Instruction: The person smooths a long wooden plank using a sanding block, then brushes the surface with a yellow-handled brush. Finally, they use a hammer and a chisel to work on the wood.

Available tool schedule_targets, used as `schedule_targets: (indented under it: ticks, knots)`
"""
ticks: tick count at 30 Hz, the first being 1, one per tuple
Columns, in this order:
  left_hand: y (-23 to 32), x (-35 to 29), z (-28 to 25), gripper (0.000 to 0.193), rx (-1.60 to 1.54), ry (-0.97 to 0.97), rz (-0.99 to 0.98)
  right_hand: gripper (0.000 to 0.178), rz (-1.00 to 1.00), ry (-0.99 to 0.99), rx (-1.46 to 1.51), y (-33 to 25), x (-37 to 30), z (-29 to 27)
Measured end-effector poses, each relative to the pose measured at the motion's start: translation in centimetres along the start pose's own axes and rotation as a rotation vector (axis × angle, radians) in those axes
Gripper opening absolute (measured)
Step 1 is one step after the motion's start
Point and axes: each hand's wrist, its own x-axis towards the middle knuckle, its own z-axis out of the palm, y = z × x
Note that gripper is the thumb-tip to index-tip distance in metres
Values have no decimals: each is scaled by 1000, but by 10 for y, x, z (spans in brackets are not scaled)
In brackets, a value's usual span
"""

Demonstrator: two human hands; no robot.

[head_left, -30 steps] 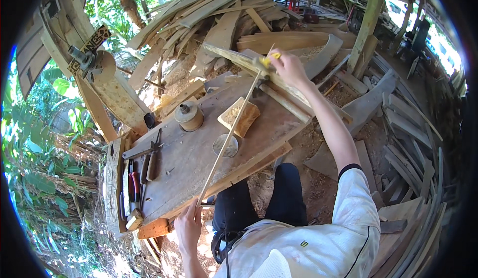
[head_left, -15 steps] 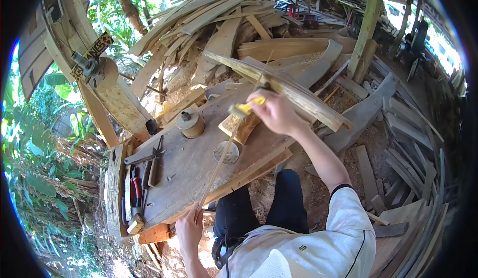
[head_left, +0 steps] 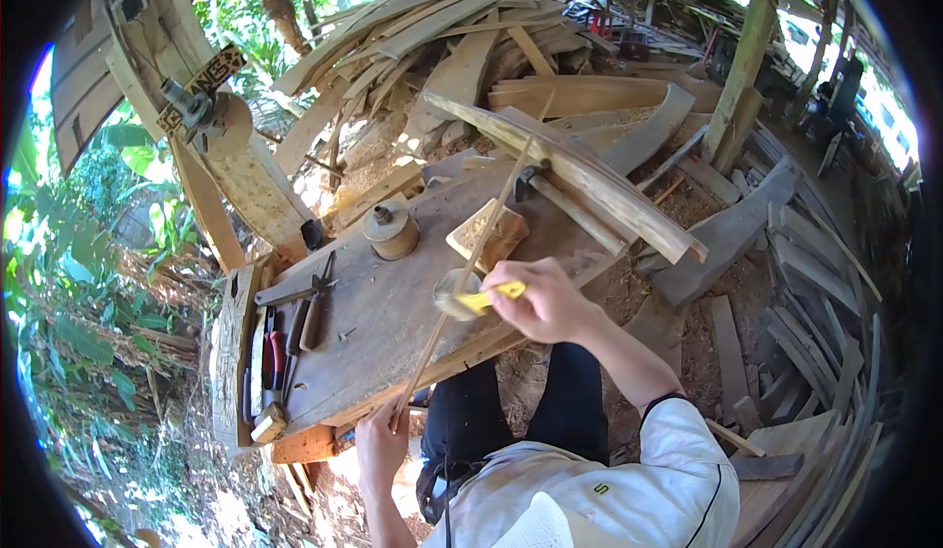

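A long thin wooden strip (head_left: 420, 369) slants across the bench, its near end pinched in my left hand (head_left: 380, 445) beside the front edge. Its middle crosses a wooden block (head_left: 503, 234). My right hand (head_left: 540, 302) is closed around a yellow-handled paintbrush (head_left: 483, 299). The brush's pale bristles are at the strip, over the round dish (head_left: 454, 283), which they partly cover. Whether the bristles touch the strip or the dish I cannot tell.
On the bench (head_left: 368, 322) stand a round lidded pot (head_left: 391, 232) and, to the left, red-handled pliers (head_left: 276, 354) among other hand tools. A hammer (head_left: 570, 209) lies near a long beam (head_left: 589, 185) at the right. Stacked planks (head_left: 442, 27) rise behind.
My right hand has brought the paintbrush nearer to me along the strip, from beside the wooden block to over the dish. The left hand still holds the strip's end.
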Motion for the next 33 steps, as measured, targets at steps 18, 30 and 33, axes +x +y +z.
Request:
schedule_targets:
  ticks: [18,30,33]
  knots:
    - [-13,-27,10,16,-107,266,17,14,-174,-235,200,-56,-22,79]
    - [-13,-28,18,16,-165,324,96,13,-124,-169,300,-59,-12,77]
    - [-11,-26,18,16,-148,304,99,12,-144,-202,273,-53,-15,78]
